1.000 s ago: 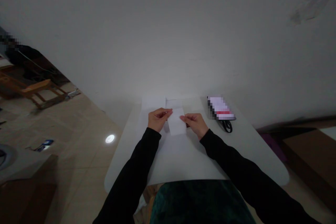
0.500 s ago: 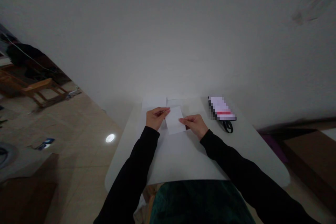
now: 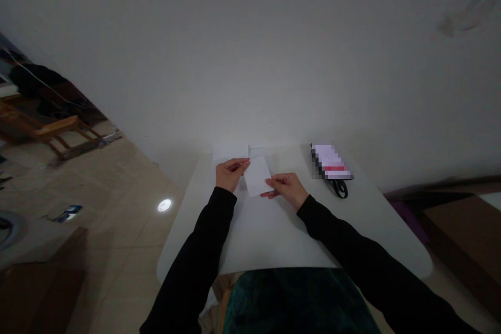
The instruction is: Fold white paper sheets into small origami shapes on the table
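Observation:
A small white piece of paper (image 3: 257, 176) is held between my two hands, tilted a little above the table. My left hand (image 3: 230, 173) pinches its upper left corner between thumb and fingers. At the lower right edge, my right hand (image 3: 287, 188) grips it, thumb on top and fingers underneath. Behind my left hand, more white paper (image 3: 230, 151) lies at the back of the table against the wall. Whether the held piece is folded or a single sheet, I cannot tell.
The white table (image 3: 289, 242) stands against a grey wall. A blurred-out phone-like device (image 3: 332, 162) with a black cord (image 3: 340, 188) lies at the back right. Cardboard boxes (image 3: 465, 224) stand right of the table; a wooden chair (image 3: 64, 128) is far left.
Both hands have shifted the paper slightly left and up. The fingers of my right hand now show more beneath its lower edge.

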`<action>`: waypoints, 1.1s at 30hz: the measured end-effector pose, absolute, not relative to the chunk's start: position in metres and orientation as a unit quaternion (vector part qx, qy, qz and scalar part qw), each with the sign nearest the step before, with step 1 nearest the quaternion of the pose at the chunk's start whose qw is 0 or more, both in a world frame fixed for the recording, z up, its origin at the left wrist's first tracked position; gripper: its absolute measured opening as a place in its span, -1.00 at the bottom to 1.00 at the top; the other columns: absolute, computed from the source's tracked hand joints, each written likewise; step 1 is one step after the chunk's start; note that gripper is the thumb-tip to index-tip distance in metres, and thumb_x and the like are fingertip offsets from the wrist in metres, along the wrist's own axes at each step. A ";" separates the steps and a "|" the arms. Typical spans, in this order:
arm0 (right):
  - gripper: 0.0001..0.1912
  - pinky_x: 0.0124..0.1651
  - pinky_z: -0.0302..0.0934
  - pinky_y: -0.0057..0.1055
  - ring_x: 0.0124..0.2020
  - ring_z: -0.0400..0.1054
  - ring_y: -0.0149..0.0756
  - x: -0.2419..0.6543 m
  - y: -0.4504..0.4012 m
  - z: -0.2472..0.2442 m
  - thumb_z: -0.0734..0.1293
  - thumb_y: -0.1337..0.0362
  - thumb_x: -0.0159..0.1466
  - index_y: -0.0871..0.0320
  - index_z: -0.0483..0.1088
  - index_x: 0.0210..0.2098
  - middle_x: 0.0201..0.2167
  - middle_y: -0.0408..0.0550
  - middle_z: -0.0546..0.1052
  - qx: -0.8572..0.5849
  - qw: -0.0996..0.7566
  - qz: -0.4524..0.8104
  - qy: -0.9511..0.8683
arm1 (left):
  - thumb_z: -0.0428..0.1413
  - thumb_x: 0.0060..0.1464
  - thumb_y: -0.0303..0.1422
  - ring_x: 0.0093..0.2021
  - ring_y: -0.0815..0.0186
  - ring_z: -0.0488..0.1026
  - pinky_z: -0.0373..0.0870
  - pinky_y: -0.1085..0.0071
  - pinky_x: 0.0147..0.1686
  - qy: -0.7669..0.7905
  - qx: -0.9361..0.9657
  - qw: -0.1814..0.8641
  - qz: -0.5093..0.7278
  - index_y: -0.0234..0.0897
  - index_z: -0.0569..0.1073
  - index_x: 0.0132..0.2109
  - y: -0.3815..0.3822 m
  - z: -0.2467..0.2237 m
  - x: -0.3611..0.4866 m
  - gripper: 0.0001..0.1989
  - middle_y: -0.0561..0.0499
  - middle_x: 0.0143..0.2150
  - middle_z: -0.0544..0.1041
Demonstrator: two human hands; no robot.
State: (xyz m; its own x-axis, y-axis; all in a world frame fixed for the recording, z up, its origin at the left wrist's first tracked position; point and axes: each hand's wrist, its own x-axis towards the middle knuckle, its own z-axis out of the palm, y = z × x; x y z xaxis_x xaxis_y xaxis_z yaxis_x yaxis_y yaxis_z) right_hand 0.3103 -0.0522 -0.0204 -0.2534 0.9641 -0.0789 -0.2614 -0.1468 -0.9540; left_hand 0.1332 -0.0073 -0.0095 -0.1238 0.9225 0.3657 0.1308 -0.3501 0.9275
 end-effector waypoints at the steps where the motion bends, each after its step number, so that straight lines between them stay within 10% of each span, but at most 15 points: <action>1: -0.59 -0.55 0.31 -0.48 -0.53 0.48 -0.21 0.310 -0.052 -0.020 0.46 0.02 -0.11 0.30 0.45 -0.51 -0.53 0.04 0.54 -0.385 0.468 0.652 -0.456 | 0.26 -0.21 -0.28 -0.56 0.41 0.39 0.30 0.50 -0.60 0.462 0.571 0.334 0.591 -0.33 0.58 -0.35 -0.007 -0.010 0.133 -0.77 -0.03 -0.51 0.55; 13: -0.59 -0.52 0.21 -0.45 -0.62 0.42 -0.27 0.311 -0.052 -0.020 0.30 -0.05 0.09 0.23 0.37 -0.53 -0.85 -0.23 0.27 -0.395 0.510 0.560 -0.519 | 0.26 -0.21 -0.28 -0.60 0.45 0.37 0.33 0.51 -0.59 0.473 0.538 0.300 0.630 -0.33 0.56 -0.34 -0.007 -0.007 0.135 -0.75 0.00 -0.53 0.54; 22: -0.69 -0.26 0.21 -0.35 -0.35 0.31 -0.27 0.319 -0.055 -0.012 0.23 0.14 0.23 0.16 0.44 -0.52 -0.48 -0.02 0.41 -0.504 0.539 0.060 -0.672 | 0.19 -0.08 -0.23 -0.63 0.49 0.30 0.26 0.54 -0.62 0.458 0.543 0.261 0.654 -0.33 0.50 -0.29 -0.014 -0.014 0.152 -0.75 0.08 -0.58 0.42; 29: -0.75 -0.16 0.18 -0.32 -0.29 0.39 -0.30 0.333 -0.044 -0.012 0.17 0.23 0.30 0.13 0.46 -0.20 -0.34 -0.04 0.54 -0.478 0.537 -0.005 -0.695 | 0.09 0.07 -0.30 0.06 0.17 0.32 0.22 0.20 0.01 0.429 0.714 -0.042 0.552 -0.22 0.40 0.00 -0.034 -0.014 0.165 -0.68 -0.19 0.11 0.35; 33: -0.82 -0.08 0.11 -0.29 -0.18 0.36 -0.29 0.335 -0.042 -0.017 0.22 0.34 0.27 0.11 0.47 -0.27 -0.32 -0.05 0.54 -0.449 0.463 -0.122 -0.754 | 0.03 0.14 -0.39 0.11 0.20 0.31 0.03 0.15 0.12 0.332 0.841 -0.140 0.403 -0.16 0.29 0.12 -0.040 -0.008 0.169 -0.62 -0.12 0.07 0.42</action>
